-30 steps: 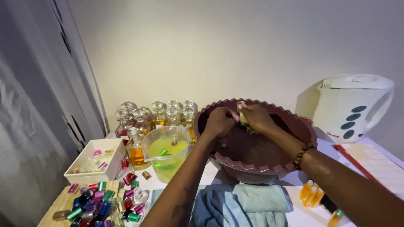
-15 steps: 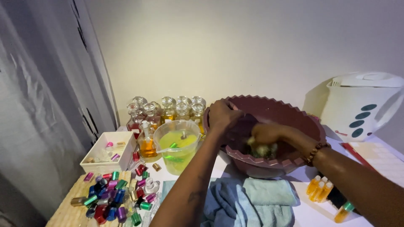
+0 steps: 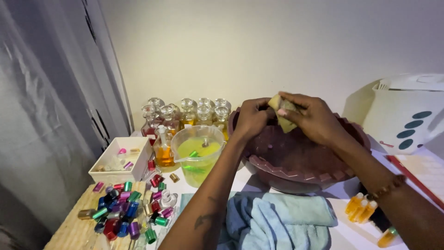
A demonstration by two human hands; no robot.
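Hands point(image 3: 282, 118) squeeze sponge point(image 3: 283, 111) over maroon basin point(image 3: 305, 173).

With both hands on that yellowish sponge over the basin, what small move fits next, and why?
Probably lower the sponge into the maroon basin: the left hand and right hand hold it above the basin's far rim, near the glass bottles.

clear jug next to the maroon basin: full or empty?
Partly full: yellow-green liquid fills roughly the lower half of the clear jug, standing upright left of the maroon basin.
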